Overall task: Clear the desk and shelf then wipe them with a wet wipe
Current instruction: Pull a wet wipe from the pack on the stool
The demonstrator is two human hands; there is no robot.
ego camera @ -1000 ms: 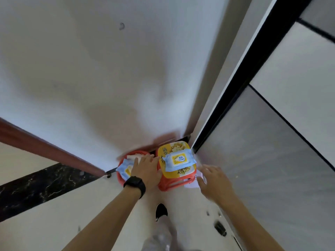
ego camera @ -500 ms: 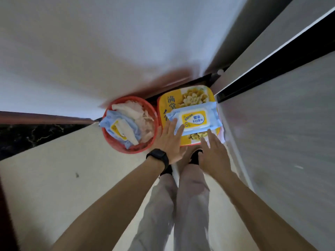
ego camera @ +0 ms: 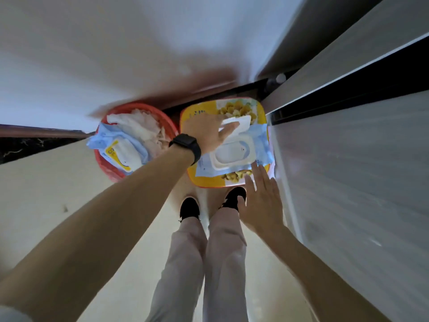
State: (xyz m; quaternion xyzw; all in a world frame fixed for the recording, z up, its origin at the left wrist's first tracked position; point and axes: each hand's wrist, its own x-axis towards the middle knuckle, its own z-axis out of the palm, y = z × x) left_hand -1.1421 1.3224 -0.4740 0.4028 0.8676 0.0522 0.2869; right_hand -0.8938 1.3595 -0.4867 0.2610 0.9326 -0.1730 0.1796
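The step in hand looks like fetching a wet wipe. The pack of wipes (ego camera: 234, 156) lies flat on the yellow top of a stool (ego camera: 204, 180) just ahead of the person's shoes, and its white flip lid (ego camera: 236, 123) is swung up and open. The left hand (ego camera: 206, 133) reaches over the pack with its fingertips on that raised lid, holding it back; how tight the pinch is cannot be told, since the fingers are partly hidden. The right hand (ego camera: 262, 205) hovers open and flat, fingers spread, just beside the near corner of the pack and gripping nothing.

The next move probably calls for a 2-finger pinch into the oval opening under the lid to draw out 1 sheet while the other hand pins the pack down, because the soft pouch would likely lift with the sheet.

The pack is a crinkly blue plastic pouch with a rigid white frame. The stool top is smooth, square with rounded corners, printed with flowers. Beside it, a round red bin (ego camera: 111, 168) holds crumpled white tissue (ego camera: 144, 126) and another blue pack (ego camera: 120, 149), limp and folded.
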